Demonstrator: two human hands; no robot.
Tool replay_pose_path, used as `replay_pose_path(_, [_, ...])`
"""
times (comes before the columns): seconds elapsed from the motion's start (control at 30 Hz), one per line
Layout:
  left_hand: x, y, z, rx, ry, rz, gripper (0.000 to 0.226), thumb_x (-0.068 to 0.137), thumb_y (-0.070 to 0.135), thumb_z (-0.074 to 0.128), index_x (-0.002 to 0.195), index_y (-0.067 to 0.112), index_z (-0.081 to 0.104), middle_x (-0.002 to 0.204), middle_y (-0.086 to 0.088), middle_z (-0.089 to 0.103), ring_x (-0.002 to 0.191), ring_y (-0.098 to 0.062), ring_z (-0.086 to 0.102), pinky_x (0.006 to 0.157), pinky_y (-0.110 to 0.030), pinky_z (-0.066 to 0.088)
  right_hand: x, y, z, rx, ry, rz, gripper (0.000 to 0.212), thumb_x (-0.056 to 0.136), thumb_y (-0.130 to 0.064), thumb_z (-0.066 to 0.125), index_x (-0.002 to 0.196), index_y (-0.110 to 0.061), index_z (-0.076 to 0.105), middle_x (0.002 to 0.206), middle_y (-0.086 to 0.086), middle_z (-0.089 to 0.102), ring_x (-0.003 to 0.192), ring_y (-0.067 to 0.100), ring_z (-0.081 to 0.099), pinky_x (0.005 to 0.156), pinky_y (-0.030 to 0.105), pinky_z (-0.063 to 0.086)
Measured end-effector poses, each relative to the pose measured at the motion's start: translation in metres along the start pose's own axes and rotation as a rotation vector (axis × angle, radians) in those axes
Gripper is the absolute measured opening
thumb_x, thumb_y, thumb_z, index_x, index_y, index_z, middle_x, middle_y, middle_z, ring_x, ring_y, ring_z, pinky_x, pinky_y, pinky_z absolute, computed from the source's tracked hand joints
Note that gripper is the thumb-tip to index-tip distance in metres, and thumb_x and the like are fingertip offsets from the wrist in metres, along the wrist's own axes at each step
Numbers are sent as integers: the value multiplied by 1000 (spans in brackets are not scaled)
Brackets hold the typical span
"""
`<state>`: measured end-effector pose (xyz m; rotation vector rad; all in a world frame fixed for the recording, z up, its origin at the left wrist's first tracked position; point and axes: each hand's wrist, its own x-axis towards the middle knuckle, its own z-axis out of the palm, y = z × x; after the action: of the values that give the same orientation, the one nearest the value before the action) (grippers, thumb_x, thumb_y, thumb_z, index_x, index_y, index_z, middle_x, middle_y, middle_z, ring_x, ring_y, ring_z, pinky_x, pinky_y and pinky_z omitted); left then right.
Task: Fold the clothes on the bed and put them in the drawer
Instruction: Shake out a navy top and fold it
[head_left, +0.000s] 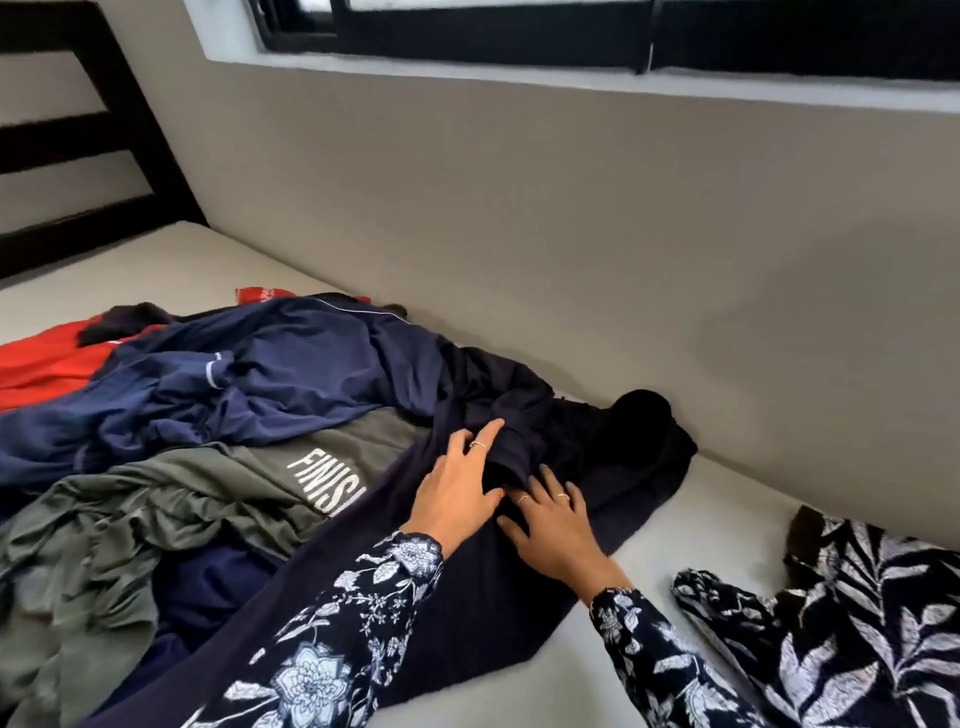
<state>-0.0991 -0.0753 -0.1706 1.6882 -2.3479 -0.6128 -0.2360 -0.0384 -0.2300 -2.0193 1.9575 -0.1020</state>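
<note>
**A:** status? go left to right.

**B:** I'm looking down at the bed (675, 519). Far left, a red garment (47, 364) is lying under a blue jacket (249, 374). In front of that a grey shirt (145, 519) with white lettering is lying crumpled. All unfolded, all in one overlapping pile.

**A:** hands?

**B:** Both are resting on a dark navy garment (467, 597) running from the near edge up toward the wall (519, 234). My left hand (457, 488) is lying on it with fingers fairly straight, fingertips at a bunched fold. Looks like pressing rather than gripping. My right hand (556, 525) is just beside it, fingers spread flat on the cloth, holding nothing.

**A:** further right?

**B:** A black bundle (644, 431) is sitting against the wall, touching the navy piece. Far right, a black-and-white leaf-print garment (831, 623) is lying apart from the pile.

**A:** step?

**B:** I'm judging it as smoothing out the navy piece before the first fold. Early in the task; nothing looks folded yet. No drawer in view.

**A:** next?

**B:** Probably flattening that bunched part, then finding an edge to grip and bringing it over. The navy piece is overlapping the grey shirt, so I'd be separating them first.
</note>
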Motion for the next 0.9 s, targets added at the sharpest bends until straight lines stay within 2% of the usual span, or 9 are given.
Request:
replay_pose_path(0.1, [14, 10, 15, 49, 0, -31, 68, 93, 26, 55, 149, 38, 17, 149, -1, 23, 122, -29, 48, 95, -42, 46, 0, 9, 10, 59, -37, -23, 52, 101, -47, 31, 149, -29, 29, 162, -2, 9, 148, 16, -14, 116, 41, -12])
replay_pose_path(0.17, [27, 19, 15, 5, 49, -79, 52, 95, 16, 44, 143, 31, 33, 144, -4, 35, 119, -31, 50, 93, -42, 45, 3, 17, 10, 87, -39, -40, 50, 101, -46, 31, 149, -33, 27, 162, -2, 5, 147, 15, -17, 115, 39, -14])
replay_pose_path(0.23, [38, 25, 8, -53, 59, -145, 47, 94, 10, 38, 138, 24, 42, 137, -9, 47, 118, -36, 50, 92, -41, 42, 1, 23, 16, 70, 59, -98, 50, 100, -46, 30, 149, -39, 26, 162, -2, 4, 147, 14, -14, 114, 37, -14])
replay_pose_path(0.3, [45, 30, 0, -126, 57, -204, 47, 93, 9, 35, 138, 20, 44, 134, -17, 51, 120, -40, 49, 94, -40, 41, -9, 27, 23, -15, 211, -122, 50, 96, -48, 33, 145, -39, 34, 159, 2, 21, 147, 16, 8, 115, 38, 1])
replay_pose_path(0.4, [45, 36, -14, -236, 127, -240, 39, 93, 12, 37, 131, 9, 47, 127, -25, 54, 117, -44, 49, 92, -41, 40, -27, 27, 33, 76, 351, -92, 53, 90, -46, 45, 139, -25, 43, 150, 5, 37, 136, 21, 35, 108, 38, 26])
replay_pose_path(0.53, [33, 49, -42, -326, 233, -154, 25, 95, 16, 37, 115, 6, 47, 109, -22, 58, 103, -42, 53, 77, -40, 41, -33, 39, 25, 101, 464, 20, 62, 88, -45, 45, 139, -11, 38, 137, 8, 50, 123, 27, 52, 105, 35, 31])
replay_pose_path(0.67, [13, 62, -72, -323, 333, -62, 33, 94, 18, 37, 124, 9, 45, 106, -23, 61, 102, -45, 54, 81, -44, 44, -28, 49, -1, 34, 452, 98, 65, 89, -50, 38, 137, -6, 46, 134, 9, 58, 127, 28, 51, 108, 34, 24])
replay_pose_path(0.77, [1, 69, -102, -355, 431, -54, 30, 96, 20, 38, 122, 7, 48, 114, -26, 59, 110, -45, 51, 85, -42, 40, -28, 53, -38, -33, 305, 221, 54, 95, -47, 40, 138, -15, 46, 139, 5, 53, 135, 24, 42, 115, 38, 16])
replay_pose_path(0.9, [-14, 64, -143, -451, 519, -130, 28, 96, 24, 37, 111, 4, 51, 113, -24, 59, 106, -42, 53, 88, -46, 44, -41, 61, -90, -101, 224, 307, 32, 95, -34, 43, 118, -19, 60, 119, 6, 66, 117, 22, 56, 110, 35, 22])
